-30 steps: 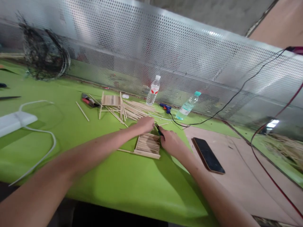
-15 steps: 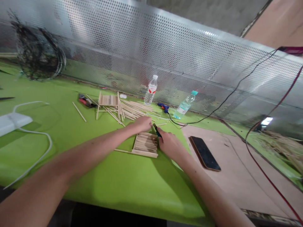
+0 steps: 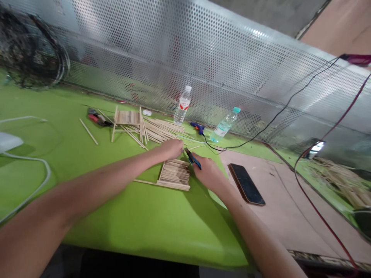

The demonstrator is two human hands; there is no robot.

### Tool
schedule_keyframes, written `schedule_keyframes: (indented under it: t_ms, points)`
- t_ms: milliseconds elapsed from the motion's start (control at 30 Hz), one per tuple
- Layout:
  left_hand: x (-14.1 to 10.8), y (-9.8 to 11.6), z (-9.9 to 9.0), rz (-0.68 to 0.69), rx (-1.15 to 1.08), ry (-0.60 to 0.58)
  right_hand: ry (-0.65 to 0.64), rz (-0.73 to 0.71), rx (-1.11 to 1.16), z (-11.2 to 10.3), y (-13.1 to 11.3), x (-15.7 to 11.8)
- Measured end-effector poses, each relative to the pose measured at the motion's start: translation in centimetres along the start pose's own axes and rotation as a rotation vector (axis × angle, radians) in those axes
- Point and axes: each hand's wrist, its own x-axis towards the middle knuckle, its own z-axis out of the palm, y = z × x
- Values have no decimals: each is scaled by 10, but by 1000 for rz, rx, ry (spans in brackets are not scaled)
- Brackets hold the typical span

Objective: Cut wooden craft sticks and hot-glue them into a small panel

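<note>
My right hand (image 3: 206,170) is wrapped round a blue-and-black utility knife (image 3: 193,159), whose dark front end points up and left. Close to that end is my left hand (image 3: 172,149), its fingers pinched together; what lies between them is too small to make out. Just below both hands a flat panel of thin wooden sticks (image 3: 174,173) lies on the green tabletop (image 3: 130,227), with one long stick (image 3: 145,182) jutting out to its left. Beyond my left hand spreads a loose pile of sticks (image 3: 160,129).
A small stick frame (image 3: 127,117) stands beside red-handled pliers (image 3: 97,117). Behind are a clear bottle (image 3: 182,106), a blue glue gun (image 3: 197,127) with a black cord and a green-capped bottle (image 3: 225,125). A phone (image 3: 247,184) lies right; a white power strip (image 3: 10,142) left.
The view has shifted slightly, so everything sits a little further left. My right hand has tilted the knife, showing more of its blue body, and its end has come slightly away from my left hand.
</note>
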Motion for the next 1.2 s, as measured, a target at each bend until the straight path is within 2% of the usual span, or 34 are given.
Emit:
schedule_keyframes:
  t_ms: [400,667,767,1000,1200]
  points:
    - [1,6,-2,22,83,-74,-15,14,11,-2,-4,-3]
    - [2,-1,1,52,113,-29,54,-9,73,6,-1,2]
    - [1,-2,1,44,109,-20,71,0,34,11,-3,5]
    - [-3,4,-4,6,120,-33,19,-3,-117,8,-6,3]
    - [-1,4,-3,-33,112,-34,26,0,-109,8,-5,3]
